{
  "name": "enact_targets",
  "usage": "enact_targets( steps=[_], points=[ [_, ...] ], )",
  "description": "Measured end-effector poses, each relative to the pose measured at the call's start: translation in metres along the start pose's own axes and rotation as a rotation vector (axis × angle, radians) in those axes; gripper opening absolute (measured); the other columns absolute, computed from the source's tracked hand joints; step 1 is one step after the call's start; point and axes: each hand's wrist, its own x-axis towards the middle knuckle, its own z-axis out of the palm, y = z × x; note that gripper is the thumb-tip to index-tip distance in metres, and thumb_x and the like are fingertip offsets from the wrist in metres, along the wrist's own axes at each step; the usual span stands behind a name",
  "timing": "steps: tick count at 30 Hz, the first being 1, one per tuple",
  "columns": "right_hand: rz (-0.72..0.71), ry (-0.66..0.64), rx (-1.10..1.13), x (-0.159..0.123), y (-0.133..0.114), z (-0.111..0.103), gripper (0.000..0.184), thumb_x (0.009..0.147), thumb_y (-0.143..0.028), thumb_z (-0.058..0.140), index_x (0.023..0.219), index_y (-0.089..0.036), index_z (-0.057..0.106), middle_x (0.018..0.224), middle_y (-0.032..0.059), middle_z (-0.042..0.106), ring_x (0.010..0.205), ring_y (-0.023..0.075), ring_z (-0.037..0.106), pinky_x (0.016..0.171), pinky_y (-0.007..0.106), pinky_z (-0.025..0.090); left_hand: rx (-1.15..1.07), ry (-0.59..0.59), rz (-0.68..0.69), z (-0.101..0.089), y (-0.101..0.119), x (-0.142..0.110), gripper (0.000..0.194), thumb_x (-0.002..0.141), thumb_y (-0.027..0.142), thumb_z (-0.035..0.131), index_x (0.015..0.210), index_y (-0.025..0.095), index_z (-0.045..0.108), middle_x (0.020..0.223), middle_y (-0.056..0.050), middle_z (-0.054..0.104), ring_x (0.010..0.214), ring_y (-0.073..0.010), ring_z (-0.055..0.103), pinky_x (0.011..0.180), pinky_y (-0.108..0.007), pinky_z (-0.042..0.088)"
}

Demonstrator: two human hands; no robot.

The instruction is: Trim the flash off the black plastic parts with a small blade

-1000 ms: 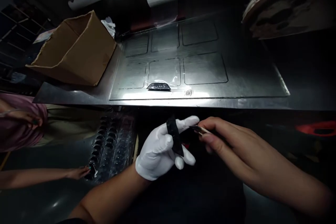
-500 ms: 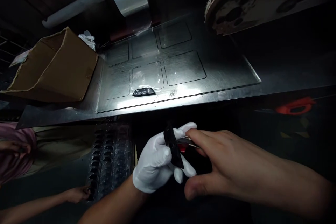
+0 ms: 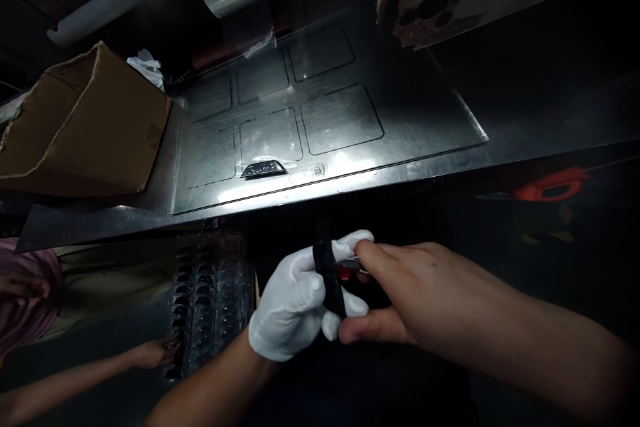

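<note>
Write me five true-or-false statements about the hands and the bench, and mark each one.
1. The left hand wears a white glove. True.
2. That hand holds nothing. False: it grips a black piece.
3. Both hands are gloved. False: the right hand is bare, its fingers close to the gloved ones.
4. A second black piece lies on the metal worktop. True.
5. Nothing made of cardboard is in view. False: a cardboard box stands at the left of the picture.
</note>
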Motion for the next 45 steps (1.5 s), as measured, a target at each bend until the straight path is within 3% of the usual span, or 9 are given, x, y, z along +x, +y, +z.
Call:
enact_targets(
  steps=[8,21,27,30,32,33,36,39,45],
  points=[
    [-0.073,0.081,-0.127,0.003,-0.003,0.004,0.059,0.091,-0.082,0.054,0.085,-0.025,0.044,0.059,-0.0069,0.061,0.043,0.0175,0.060,0.038,0.025,0.033,0.002,0.012,-0.009,0.001,0.003,-0.002,0.058,0.092,0.046,0.080,0.139,0.014,0.069,0.084,-0.011,0.077,0.040,-0.0018,0.042,0.036,-0.012,0.029],
    [0.007,-0.032,-0.182,0.006,-0.009,0.008,0.057,0.093,-0.078,0.057,0.083,-0.022,0.053,0.064,-0.0019,0.067,0.048,0.0219,0.064,0.044,0.028,0.031,-0.022,-0.001,0.023,-0.003,0.001,-0.003,0.058,0.096,0.045,0.076,0.143,0.012,0.067,0.087,-0.011,0.077,0.045,-0.0008,0.042,0.040,-0.012,0.029],
    [0.016,-0.089,0.206,-0.004,-0.003,-0.005,0.054,0.091,-0.078,0.062,0.090,-0.024,0.058,0.079,-0.0022,0.071,0.061,0.0170,0.066,0.049,0.026,0.042,-0.036,-0.028,0.046,-0.004,-0.003,0.000,0.055,0.100,0.042,0.070,0.147,0.013,0.064,0.087,-0.013,0.078,0.044,-0.0039,0.049,0.039,-0.012,0.033],
    [0.005,0.207,0.360,-0.013,0.013,-0.009,0.043,0.105,-0.066,0.048,0.112,-0.027,0.064,0.091,0.0006,0.070,0.071,0.0172,0.066,0.059,0.027,0.051,-0.031,0.002,0.075,-0.005,-0.003,0.000,0.043,0.102,0.038,0.067,0.139,0.018,0.070,0.091,-0.014,0.078,0.049,-0.0051,0.056,0.043,-0.011,0.036],
    [0.074,0.516,0.267,-0.017,0.026,-0.008,0.036,0.110,-0.051,0.042,0.121,-0.026,0.065,0.103,0.0051,0.071,0.084,0.0206,0.069,0.073,0.033,0.056,-0.012,0.038,0.092,-0.005,-0.001,-0.001,0.036,0.103,0.037,0.066,0.135,0.022,0.074,0.097,-0.016,0.078,0.052,-0.0055,0.058,0.044,-0.010,0.037],
    [0.133,0.571,0.216,-0.019,0.031,-0.007,0.033,0.110,-0.045,0.042,0.118,-0.024,0.067,0.106,0.0065,0.071,0.088,0.0221,0.070,0.077,0.035,0.056,0.000,0.051,0.099,-0.005,0.000,-0.002,0.035,0.103,0.037,0.066,0.134,0.023,0.074,0.099,-0.017,0.078,0.052,-0.0054,0.058,0.044,-0.011,0.036],
    [0.312,0.398,0.278,-0.025,0.038,-0.011,0.037,0.110,-0.047,0.043,0.102,-0.023,0.070,0.095,0.0040,0.072,0.087,0.0211,0.070,0.079,0.035,0.056,0.055,0.088,0.102,-0.004,0.002,-0.003,0.035,0.103,0.039,0.066,0.134,0.027,0.074,0.095,-0.016,0.078,0.050,-0.0045,0.055,0.045,-0.011,0.034],
    [0.410,0.360,0.435,-0.033,0.033,-0.018,0.042,0.111,-0.053,0.041,0.114,-0.023,0.070,0.082,-0.0003,0.066,0.073,0.0166,0.066,0.071,0.032,0.056,0.114,0.094,0.077,0.001,0.004,-0.002,0.037,0.103,0.041,0.066,0.136,0.026,0.073,0.094,-0.016,0.078,0.049,-0.0026,0.054,0.049,-0.011,0.037],
    [0.223,0.324,0.291,-0.038,0.022,-0.025,0.045,0.111,-0.043,0.046,0.155,-0.034,0.053,0.104,0.0013,0.071,0.094,0.0166,0.070,0.084,0.032,0.058,0.020,0.007,0.042,0.015,0.001,0.003,0.032,0.099,0.035,0.072,0.128,0.021,0.075,0.123,-0.016,0.073,0.076,-0.0150,0.075,0.046,-0.010,0.045]
  ],
)
